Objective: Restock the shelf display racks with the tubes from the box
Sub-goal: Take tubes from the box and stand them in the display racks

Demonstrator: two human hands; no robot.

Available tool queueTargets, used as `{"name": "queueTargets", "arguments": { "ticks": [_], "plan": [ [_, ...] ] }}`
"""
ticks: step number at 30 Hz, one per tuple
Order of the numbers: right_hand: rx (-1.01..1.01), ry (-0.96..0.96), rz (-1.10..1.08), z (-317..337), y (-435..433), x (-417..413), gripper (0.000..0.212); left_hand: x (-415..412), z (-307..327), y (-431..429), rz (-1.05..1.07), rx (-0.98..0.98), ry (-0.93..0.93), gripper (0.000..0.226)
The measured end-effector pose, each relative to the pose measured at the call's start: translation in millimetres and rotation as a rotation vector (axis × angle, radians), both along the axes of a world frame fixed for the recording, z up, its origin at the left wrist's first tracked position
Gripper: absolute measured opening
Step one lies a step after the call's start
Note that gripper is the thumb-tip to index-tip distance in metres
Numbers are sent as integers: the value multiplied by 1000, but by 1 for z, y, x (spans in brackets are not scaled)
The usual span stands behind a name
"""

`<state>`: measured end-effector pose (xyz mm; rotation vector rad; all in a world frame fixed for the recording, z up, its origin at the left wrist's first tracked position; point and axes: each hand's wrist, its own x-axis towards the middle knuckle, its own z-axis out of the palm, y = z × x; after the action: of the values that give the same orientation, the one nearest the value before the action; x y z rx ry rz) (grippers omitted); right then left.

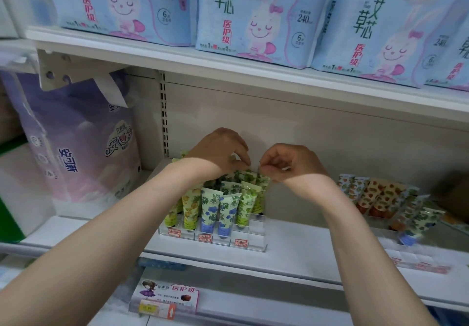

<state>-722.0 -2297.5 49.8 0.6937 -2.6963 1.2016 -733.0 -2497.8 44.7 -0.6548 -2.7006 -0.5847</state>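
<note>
Both hands reach into the back of the clear rack point(256, 246) at the centre of the frame. The left hand point(220, 150) is bent at the knuckles, its fingertips down on the crimped tops of the rear tubes; whether it actually grips one cannot be told. Just beside it, the right hand point(294, 163) has its fingers curled, and thumb and forefinger pinch the top edge of a green-leaf tube point(262, 186) that stands upright at the rack's rear right. The rack sits on the white shelf point(304, 254) and holds tubes standing cap down in stepped rows: yellow-print tubes point(190, 206) on the left, blue-flower tubes point(209, 206) in the middle, more green-leaf ones to the right. Red-and-white price labels point(239, 243) line its front edge. At the right of the frame a second rack point(406, 226) holds fruit-print tubes point(378, 196), blurred. Pale blue packs point(253, 16) fill the shelf above, and a purple pack point(76, 143) stands at the left.
</note>
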Motion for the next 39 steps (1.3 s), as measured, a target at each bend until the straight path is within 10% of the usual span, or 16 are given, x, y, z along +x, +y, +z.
{"name": "queueTargets", "arguments": {
  "ticks": [39],
  "plan": [
    [389, -42, 137, -19, -25, -70, 14, -48, -9, -26, 85, -114, -254, 22]
  ]
}}
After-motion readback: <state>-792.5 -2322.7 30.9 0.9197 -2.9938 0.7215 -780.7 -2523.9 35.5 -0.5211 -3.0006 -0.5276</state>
